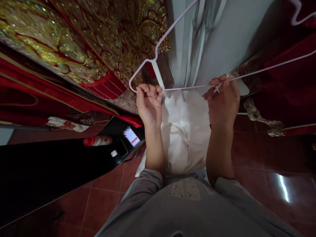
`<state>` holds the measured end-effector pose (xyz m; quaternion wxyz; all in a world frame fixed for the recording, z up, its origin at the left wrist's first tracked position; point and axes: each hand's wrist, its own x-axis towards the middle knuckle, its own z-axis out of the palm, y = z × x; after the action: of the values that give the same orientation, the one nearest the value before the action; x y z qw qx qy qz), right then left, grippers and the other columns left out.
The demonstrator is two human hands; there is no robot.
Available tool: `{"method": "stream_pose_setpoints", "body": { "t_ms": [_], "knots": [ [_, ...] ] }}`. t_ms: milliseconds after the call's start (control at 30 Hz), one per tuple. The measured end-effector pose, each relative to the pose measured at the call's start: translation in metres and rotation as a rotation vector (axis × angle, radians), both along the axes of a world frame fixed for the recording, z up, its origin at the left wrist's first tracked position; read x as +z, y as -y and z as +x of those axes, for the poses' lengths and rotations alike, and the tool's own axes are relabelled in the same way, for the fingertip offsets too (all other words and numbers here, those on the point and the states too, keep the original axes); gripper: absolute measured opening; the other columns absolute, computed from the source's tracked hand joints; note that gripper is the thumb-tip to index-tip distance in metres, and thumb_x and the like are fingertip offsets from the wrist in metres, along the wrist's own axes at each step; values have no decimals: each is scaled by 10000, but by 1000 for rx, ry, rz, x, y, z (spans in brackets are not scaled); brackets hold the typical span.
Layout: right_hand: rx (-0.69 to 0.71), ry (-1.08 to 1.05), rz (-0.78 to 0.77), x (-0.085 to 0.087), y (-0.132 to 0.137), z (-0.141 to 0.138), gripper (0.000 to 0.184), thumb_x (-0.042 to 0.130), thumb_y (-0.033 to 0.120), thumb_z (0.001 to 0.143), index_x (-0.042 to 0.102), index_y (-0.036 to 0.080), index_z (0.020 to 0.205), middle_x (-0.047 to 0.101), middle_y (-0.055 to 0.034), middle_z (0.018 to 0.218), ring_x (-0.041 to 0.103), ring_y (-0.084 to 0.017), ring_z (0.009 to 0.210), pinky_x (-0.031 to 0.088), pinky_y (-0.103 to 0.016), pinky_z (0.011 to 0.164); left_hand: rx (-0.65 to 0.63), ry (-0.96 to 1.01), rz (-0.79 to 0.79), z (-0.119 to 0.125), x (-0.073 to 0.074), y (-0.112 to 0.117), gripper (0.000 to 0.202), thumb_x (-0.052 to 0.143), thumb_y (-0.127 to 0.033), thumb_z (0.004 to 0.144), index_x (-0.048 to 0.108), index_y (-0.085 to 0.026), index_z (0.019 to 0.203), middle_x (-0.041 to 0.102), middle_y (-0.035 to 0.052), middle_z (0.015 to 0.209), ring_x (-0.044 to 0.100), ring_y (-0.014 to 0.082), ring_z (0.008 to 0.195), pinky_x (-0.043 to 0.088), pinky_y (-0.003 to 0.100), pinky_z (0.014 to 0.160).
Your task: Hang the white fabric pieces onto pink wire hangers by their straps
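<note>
A thin pale wire hanger [158, 44] is held up in front of me, its lower bar running between my hands. My left hand [148, 102] is closed in a fist around the hanger's left end and a white strap [158, 76] of a white garment [185, 131]. My right hand [223, 98] pinches the bar and a small white strap end near the right side. The white garment hangs down between my forearms, in front of my grey top.
Red and gold embroidered fabric [81, 42] hangs at upper left. A black surface [49, 168] at left carries a red-and-white bottle [97, 141] and a lit phone [132, 136]. Dark red fabric [291, 85] drapes at right. The floor is red tile [271, 184]. A grey wall [222, 36] is behind.
</note>
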<state>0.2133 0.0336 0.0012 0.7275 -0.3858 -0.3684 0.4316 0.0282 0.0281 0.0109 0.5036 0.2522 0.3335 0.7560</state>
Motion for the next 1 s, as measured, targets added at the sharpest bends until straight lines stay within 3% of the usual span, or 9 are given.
{"method": "stream_pose_setpoints", "body": {
  "t_ms": [100,167,267,367,533,633,733,833,1000],
  "knots": [
    [-142,17,70,-2,0,10,131,693,386,980,793,304,998,780,-17,1161,747,-168,990,561,-273,630,29,4,43,3,9,-2,435,370,-433,1197,389,-259,800,333,-32,677,546,179,664,604,304,907],
    [-302,-21,89,-1,-1,21,236,636,179,958,838,289,1014,794,1,1247,774,-163,1176,623,-223,680,62,-4,24,2,14,-4,457,386,-480,1195,358,-264,792,271,-37,671,452,181,608,619,304,855],
    [-485,-120,54,6,-2,45,401,570,32,935,874,291,967,830,28,1197,806,-98,895,621,-159,627,85,-30,-3,-2,14,-9,485,468,-544,1163,364,-272,775,247,-30,668,402,199,607,631,315,795],
    [-567,-118,46,15,-2,67,579,482,-66,909,881,352,879,844,107,1104,732,-50,617,609,-142,561,61,-25,84,-8,9,-12,461,527,-520,1135,414,-277,759,235,-23,684,372,212,617,629,336,774],
    [-562,32,116,35,-7,90,493,650,-70,895,882,362,853,836,111,977,767,-64,684,659,-170,638,39,-109,92,-16,1,-14,508,647,-611,1060,438,-281,734,256,-19,700,394,226,652,624,387,838],
    [-559,98,58,50,-13,101,428,697,-63,841,873,326,831,839,102,956,843,-102,901,688,-191,785,37,-141,82,-19,2,-13,519,635,-612,1064,425,-281,724,261,-15,696,396,231,656,624,387,826],
    [-518,245,-34,63,-17,111,280,748,6,821,876,252,861,823,51,863,847,-181,1118,662,-152,785,56,-121,61,-18,6,-14,519,637,-610,1064,417,-281,728,249,-19,685,381,227,646,622,367,795],
    [-414,401,-4,74,-19,108,211,795,51,830,878,239,877,798,47,862,828,-106,1030,621,-70,760,88,-91,40,-15,10,-16,517,613,-626,1074,423,-281,740,235,-22,668,355,221,626,613,346,747],
    [-315,434,171,81,-25,91,466,812,-185,695,867,256,832,732,85,839,697,6,819,589,-14,823,57,-38,119,-12,7,-17,538,615,-650,1078,433,-278,735,218,-30,656,328,212,597,591,338,714]
  ]
}}
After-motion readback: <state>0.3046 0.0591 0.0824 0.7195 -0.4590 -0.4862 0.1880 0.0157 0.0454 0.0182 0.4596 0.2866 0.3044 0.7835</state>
